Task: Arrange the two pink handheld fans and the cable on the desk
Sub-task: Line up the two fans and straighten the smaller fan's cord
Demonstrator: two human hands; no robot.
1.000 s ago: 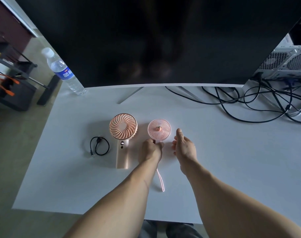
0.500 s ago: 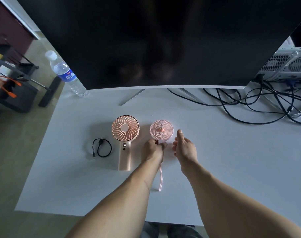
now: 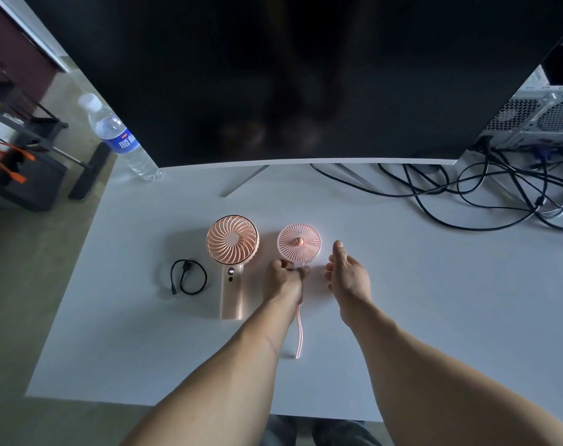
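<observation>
1. Overhead, a dark monitor (image 3: 299, 75) fills the back of the white desk (image 3: 434, 300).
2. Both forearms reach forward; the right hand (image 3: 349, 275) hovers open, fingers loosely spread, beside the smaller fan (image 3: 299, 243).
3. The left hand (image 3: 285, 280) is curled closed around that fan's handle.
4. The larger fan (image 3: 232, 239) lies flat just left.
5. The coiled cable (image 3: 189, 276) lies left of it.

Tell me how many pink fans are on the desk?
2. The bigger fan lies flat in the middle of the desk, beside the black cable. The smaller fan lies just to its right, its handle under the left hand. None looks hidden.
</observation>
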